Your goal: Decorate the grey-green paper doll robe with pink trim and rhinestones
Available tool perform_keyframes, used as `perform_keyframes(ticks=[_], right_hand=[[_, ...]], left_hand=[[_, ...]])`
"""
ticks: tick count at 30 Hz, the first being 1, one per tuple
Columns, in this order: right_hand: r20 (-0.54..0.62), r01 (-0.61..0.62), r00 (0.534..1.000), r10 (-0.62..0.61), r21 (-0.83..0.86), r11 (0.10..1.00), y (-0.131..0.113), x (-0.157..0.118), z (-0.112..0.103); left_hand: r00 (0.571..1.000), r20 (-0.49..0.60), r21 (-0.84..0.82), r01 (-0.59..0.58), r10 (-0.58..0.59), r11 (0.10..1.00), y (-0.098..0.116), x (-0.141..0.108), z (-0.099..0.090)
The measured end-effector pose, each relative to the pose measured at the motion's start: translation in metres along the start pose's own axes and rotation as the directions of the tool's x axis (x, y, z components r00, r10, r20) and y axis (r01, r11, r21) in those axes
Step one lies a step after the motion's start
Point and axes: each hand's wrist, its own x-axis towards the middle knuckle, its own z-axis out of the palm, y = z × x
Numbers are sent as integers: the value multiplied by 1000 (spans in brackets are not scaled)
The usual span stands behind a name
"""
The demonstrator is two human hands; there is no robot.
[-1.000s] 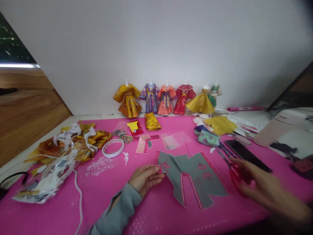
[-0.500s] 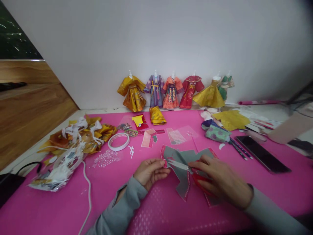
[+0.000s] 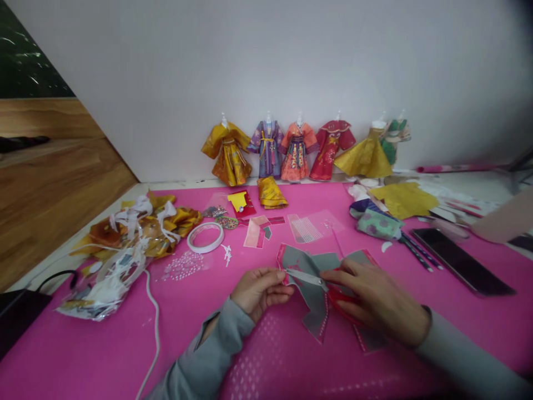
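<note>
Between the thumb and fingers of my left hand (image 3: 266, 289) is the left edge of a grey fabric piece (image 3: 314, 303) with pink and white edging. My right hand (image 3: 375, 297) grips red-handled scissors (image 3: 308, 278). Their blades point left across the fabric, with the tips close to my left fingertips. The fabric is cut in a garment-like shape, and its right part lies partly hidden beneath my right hand.
A roll of white tape (image 3: 205, 238), a gem sheet (image 3: 183, 265) and a bag of scraps (image 3: 108, 283) lie left on the pink mat (image 3: 200, 355). Small dressed figures (image 3: 300, 153) stand along the wall. A phone (image 3: 462, 261) and pencils (image 3: 418, 253) are at right.
The scissor blades look more closed, their tips now nearer my left fingertips at the fabric's edge. The view has shifted slightly; my left hand keeps its hold.
</note>
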Motion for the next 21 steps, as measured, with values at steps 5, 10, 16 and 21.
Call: perform_keyframes(ticks=[5, 10, 16, 21], right_hand=[[4, 12, 1000, -12, -16, 1000, 1, 2, 1], [-7, 34, 999, -34, -27, 999, 2, 2, 2], [-16, 37, 999, -38, -39, 999, 1, 3, 1], [-23, 45, 999, -46, -49, 998, 1, 3, 1]], left_hand=[[1000, -1, 4, 1, -1, 1000, 0, 0, 0], [1000, -1, 6, -2, 2, 1000, 0, 0, 0], [1000, 5, 10, -2, 2, 1000, 0, 0, 1], [1000, 11, 12, -4, 4, 1000, 0, 1, -1]])
